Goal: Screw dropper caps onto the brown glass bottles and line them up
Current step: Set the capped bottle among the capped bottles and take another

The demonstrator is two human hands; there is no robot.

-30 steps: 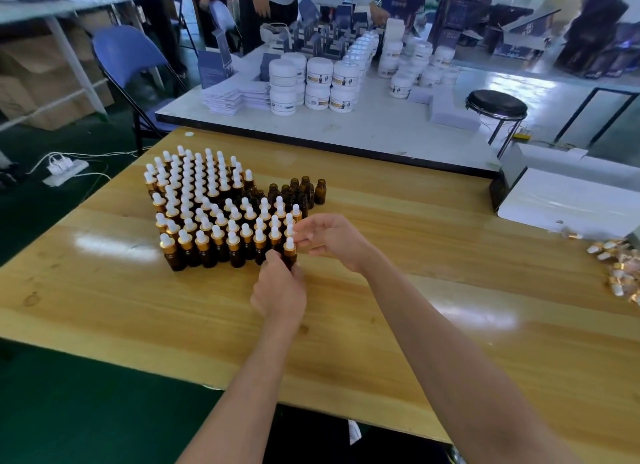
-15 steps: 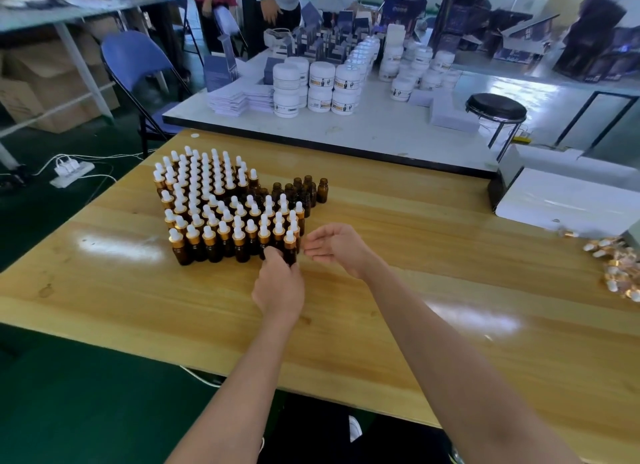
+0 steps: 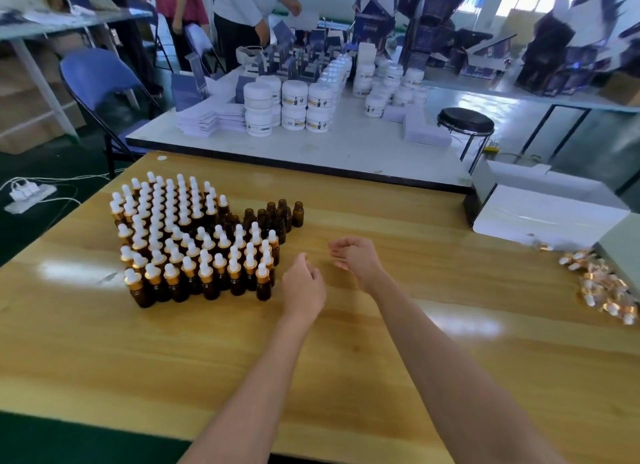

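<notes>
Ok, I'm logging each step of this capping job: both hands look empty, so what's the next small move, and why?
Probably the right hand reaches for one of the loose dropper caps lying far to its right. Both it and the left hand hold nothing, and several uncapped bottles stand at the far side of the capped bottles.

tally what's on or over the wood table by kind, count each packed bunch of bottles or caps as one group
capped bottles group: 1
uncapped bottles group: 1
loose dropper caps pile: 1
hands: 2, left hand and right hand, both holding nothing
total: 5
</notes>
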